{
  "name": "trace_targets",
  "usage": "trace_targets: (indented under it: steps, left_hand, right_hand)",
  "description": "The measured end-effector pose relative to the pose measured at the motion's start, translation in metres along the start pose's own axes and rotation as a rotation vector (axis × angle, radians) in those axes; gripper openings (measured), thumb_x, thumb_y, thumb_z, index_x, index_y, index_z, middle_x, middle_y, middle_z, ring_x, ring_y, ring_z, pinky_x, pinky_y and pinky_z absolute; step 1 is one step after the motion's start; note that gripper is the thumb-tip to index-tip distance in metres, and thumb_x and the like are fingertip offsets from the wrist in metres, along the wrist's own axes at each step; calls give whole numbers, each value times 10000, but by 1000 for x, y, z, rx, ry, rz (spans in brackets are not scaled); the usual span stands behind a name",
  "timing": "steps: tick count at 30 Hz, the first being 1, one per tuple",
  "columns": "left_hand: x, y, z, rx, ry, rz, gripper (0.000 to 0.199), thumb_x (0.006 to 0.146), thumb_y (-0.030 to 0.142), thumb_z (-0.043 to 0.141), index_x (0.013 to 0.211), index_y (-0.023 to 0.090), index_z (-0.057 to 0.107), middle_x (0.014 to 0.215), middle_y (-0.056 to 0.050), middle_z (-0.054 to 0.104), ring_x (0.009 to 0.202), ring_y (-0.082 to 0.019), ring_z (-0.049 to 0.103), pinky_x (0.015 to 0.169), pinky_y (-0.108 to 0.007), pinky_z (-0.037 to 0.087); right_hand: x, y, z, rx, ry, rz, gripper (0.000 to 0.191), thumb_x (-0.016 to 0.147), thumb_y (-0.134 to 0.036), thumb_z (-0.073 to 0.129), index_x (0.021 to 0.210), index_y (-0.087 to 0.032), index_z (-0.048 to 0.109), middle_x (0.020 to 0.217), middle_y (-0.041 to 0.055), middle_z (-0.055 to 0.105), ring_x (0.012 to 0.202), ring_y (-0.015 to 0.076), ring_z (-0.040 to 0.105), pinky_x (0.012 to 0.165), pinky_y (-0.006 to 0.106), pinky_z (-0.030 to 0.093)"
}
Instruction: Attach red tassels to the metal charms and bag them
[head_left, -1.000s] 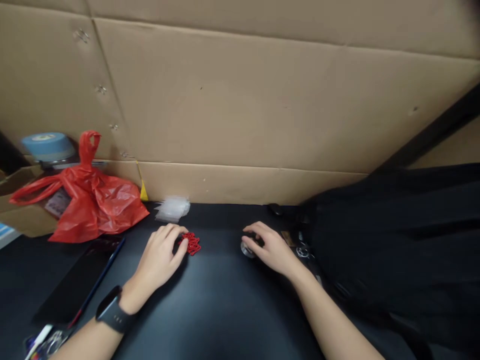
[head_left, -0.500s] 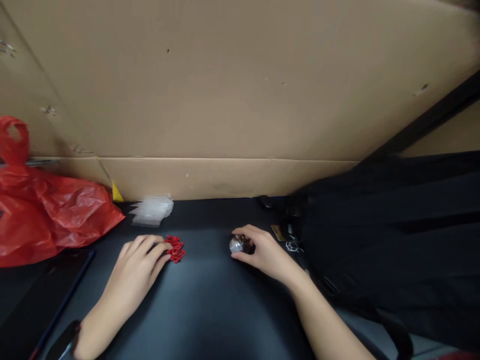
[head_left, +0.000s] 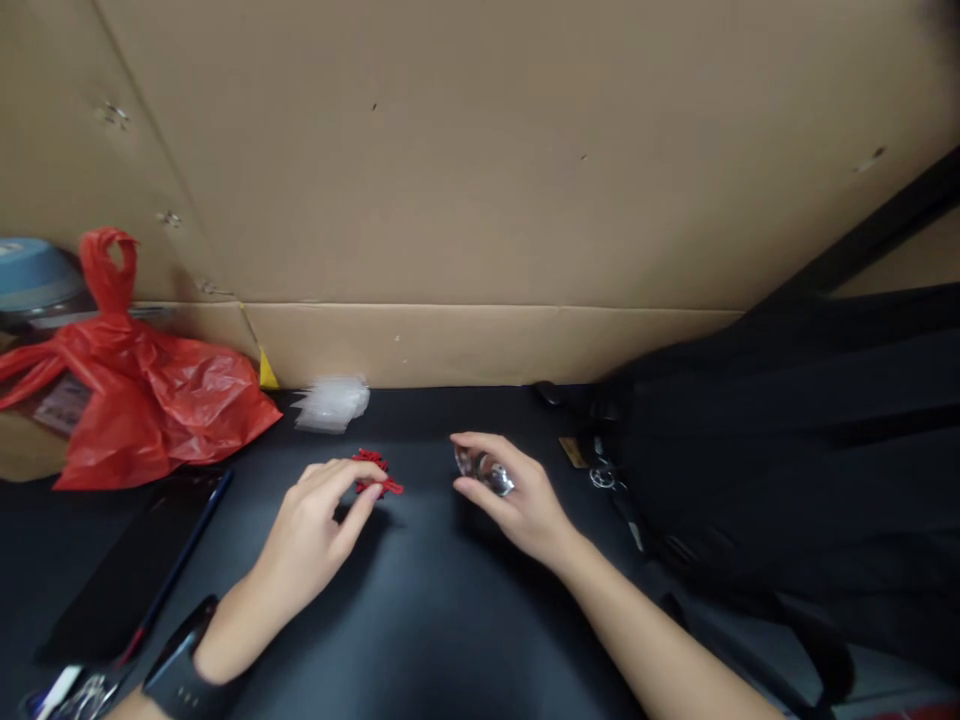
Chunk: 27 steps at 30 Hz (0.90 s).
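My left hand (head_left: 326, 515) pinches a small red cord loop (head_left: 393, 487) between thumb and forefinger, just above the black tabletop. Behind those fingers lies a small pile of red cords (head_left: 370, 458), partly covered by the hand. My right hand (head_left: 517, 495) curls around a clear, shiny object (head_left: 486, 470) that looks like glass or plastic. Its open side faces left, and the palm hides part of the object; its exact kind cannot be made out. The two hands are apart, with bare tabletop between them.
Clear plastic bags (head_left: 334, 403) lie stacked near the cardboard wall (head_left: 480, 200). At left are a red plastic bag (head_left: 172, 400), a blue-lidded container (head_left: 37, 272) and a dark phone-like slab (head_left: 139, 565). A black backpack (head_left: 810, 440) and keys (head_left: 602, 477) occupy the right.
My left hand has lifted a red cord loop from the pile, now pinched. My right hand has raised and tilted the clear object. The view has shifted left.
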<state>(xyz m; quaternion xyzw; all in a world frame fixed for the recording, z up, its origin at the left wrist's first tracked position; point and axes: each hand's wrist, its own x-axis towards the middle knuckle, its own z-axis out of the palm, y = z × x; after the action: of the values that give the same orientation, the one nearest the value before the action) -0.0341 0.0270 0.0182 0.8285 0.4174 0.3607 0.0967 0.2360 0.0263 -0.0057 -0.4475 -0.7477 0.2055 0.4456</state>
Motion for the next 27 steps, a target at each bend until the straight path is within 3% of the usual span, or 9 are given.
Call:
trace_targets:
  steps: [6, 10, 13, 18, 27]
  left_hand:
    - [-7, 6, 13, -5, -15, 67, 202, 984, 185, 547, 1070, 231, 725, 1045, -20, 750, 934, -154, 699, 819, -265, 498]
    - [-9, -4, 16, 102, 48, 103, 175, 991, 209, 555, 1007, 206, 729, 987, -30, 755, 902, -176, 699, 812, -298, 497]
    - [-8, -3, 13, 60, 43, 25, 151, 975, 233, 585, 950, 213, 732, 956, -19, 762, 888, -173, 707, 805, -288, 510]
    - [-5, 11, 11, -203, -24, -186, 160, 946, 320, 624, 995, 235, 751, 957, -14, 777, 855, -166, 726, 772, -253, 542]
    - [-6, 28, 24, -412, -86, -263, 180, 959, 292, 559, 883, 200, 694, 904, -33, 721, 850, -166, 671, 794, -270, 521]
  right_hand:
    - [-10, -16, 28, 217, -39, -70, 383, 915, -251, 700, 1283, -277, 596, 1321, 104, 653, 1209, 244, 621, 896, 360, 565]
    - [-13, -16, 35, 289, -66, -38, 424, 889, -219, 708, 1293, -271, 590, 1314, 112, 628, 1194, 245, 626, 908, 366, 578]
    - [-14, -14, 38, 317, -58, -19, 435, 877, -248, 733, 1287, -260, 589, 1302, 119, 622, 1160, 243, 648, 915, 369, 586]
    - [-15, -14, 40, 354, -41, 0, 465, 845, -333, 794, 1255, -244, 594, 1235, 116, 656, 1115, 238, 677, 918, 366, 594]
    - [-15, -28, 41, 294, -34, -42, 429, 825, -394, 810, 1176, -228, 629, 1193, 121, 694, 1074, 243, 692, 885, 373, 605]
